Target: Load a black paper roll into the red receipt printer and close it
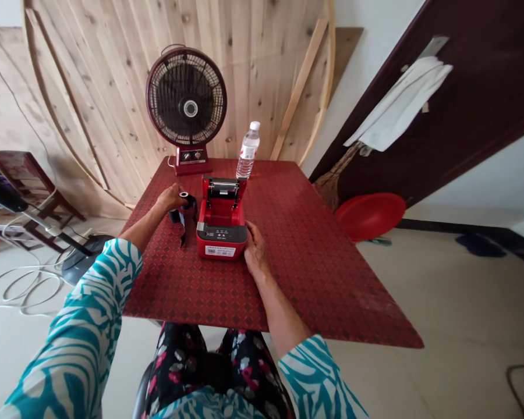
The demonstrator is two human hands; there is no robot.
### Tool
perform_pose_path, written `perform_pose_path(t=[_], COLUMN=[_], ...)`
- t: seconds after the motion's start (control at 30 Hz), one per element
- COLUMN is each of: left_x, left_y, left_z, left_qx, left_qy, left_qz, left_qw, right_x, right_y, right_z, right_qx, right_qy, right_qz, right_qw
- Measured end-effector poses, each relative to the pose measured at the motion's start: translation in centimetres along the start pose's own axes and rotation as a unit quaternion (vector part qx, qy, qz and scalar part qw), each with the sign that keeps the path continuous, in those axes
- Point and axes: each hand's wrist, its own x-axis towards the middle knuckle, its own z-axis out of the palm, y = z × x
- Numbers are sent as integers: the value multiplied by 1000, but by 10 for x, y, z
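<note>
A red and black label printer (222, 238) sits on the table with its lid raised, and its red inner bay shows. My right hand (256, 250) lies along the printer's right side, its fingers curled against the casing. To the left of the printer, my left hand (171, 198) is closed at the edge of a dark roll (188, 205) with a pale core. A loose dark strip (183, 233) hangs from the roll towards the tabletop. Some of my left fingers are hidden, and a second dark object beneath that hand cannot be made out clearly.
A dark red fan (187, 99) and a clear water bottle (248, 151) stand at the back of the patterned red table (314, 262). On the floor at the right is a red basin (371, 216). Coiled cables (24, 285) and a chair (26, 180) are at the left.
</note>
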Motion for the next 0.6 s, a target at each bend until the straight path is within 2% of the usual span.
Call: perform_pose_path(t=[0.13, 0.23, 0.37, 0.6], left_x=[-3, -12, -26, -60], left_y=[-4, -9, -12, -31], left_z=[3, 6, 4, -5], left_qx=[1, -89, -242, -349], left_qy=[-10, 6, 6, 39], left_qz=[-21, -31, -28, -14], left_qw=[1000, 995, 970, 936], right_x=[2, 3, 4, 3], right_y=[2, 4, 8, 8], right_z=[1, 1, 1, 3], right_qx=[1, 11, 22, 40], right_qy=[-3, -4, 7, 5], right_qz=[-10, -13, -16, -2], right_qw=[1000, 1000, 1000, 999])
